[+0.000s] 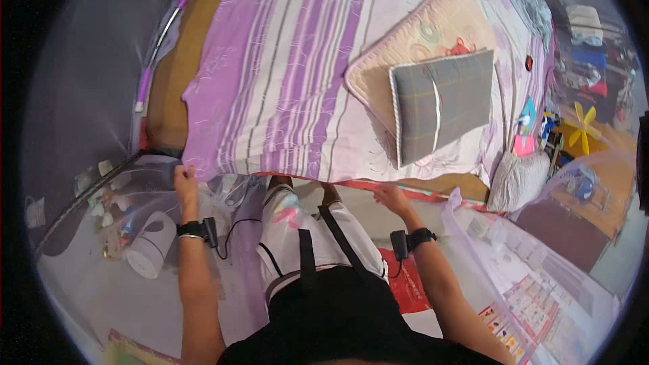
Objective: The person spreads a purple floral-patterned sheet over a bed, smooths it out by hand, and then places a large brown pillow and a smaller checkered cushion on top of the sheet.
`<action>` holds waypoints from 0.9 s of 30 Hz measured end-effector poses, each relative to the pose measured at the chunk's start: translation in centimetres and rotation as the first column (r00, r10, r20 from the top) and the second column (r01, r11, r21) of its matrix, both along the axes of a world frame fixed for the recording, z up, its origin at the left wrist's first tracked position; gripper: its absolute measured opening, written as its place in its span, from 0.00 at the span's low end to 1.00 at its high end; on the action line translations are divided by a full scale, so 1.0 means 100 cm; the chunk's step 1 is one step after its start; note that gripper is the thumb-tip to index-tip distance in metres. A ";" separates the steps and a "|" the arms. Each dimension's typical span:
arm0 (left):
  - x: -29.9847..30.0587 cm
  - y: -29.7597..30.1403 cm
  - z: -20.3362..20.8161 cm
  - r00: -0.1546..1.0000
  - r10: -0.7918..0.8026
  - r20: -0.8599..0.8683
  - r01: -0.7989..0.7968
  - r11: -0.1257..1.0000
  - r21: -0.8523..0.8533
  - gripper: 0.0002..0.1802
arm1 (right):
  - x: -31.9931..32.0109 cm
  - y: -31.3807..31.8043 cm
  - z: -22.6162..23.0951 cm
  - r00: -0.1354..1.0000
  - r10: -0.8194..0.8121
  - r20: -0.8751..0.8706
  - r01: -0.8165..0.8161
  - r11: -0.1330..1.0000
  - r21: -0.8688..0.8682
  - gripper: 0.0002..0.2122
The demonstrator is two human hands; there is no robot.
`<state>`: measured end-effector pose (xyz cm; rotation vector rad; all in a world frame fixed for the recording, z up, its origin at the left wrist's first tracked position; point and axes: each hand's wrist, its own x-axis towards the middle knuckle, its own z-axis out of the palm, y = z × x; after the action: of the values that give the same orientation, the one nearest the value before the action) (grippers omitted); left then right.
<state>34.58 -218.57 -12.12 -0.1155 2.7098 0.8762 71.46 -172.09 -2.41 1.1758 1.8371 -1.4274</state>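
A purple-and-white striped bed sheet (pixel 284 81) covers most of a brown mattress (pixel 167 105), whose left side shows bare. My left hand (pixel 184 181) is closed at the sheet's near left corner, fingers pinching the cloth. By the red near edge of the bed is my right hand (pixel 393 199), fingers bent; whether it grips any cloth is unclear. On the right half of the sheet lies a beige quilted pillow (pixel 382 61), and a grey plaid cushion (pixel 418 118) partly covers it. Dark wrist devices are strapped to both my wrists.
A purple-and-white pole (pixel 154 61) runs along the bed's left side. Below my left hand's side stands a white cylindrical container (pixel 149 247). Sheer purple netting (pixel 470 236) hangs at the right, near a grey textured bundle (pixel 517 182) and a yellow-bladed fan (pixel 583 128).
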 end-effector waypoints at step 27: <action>-0.036 -0.031 0.107 0.906 -0.341 -0.252 0.256 0.914 -0.316 0.11 | 0.055 -0.034 -0.102 0.713 0.688 -0.133 -0.574 0.682 0.453 0.09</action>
<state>30.95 -221.64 -1.40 0.4066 3.0045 0.4501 76.95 -175.44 -12.57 0.3552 2.4867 -0.8732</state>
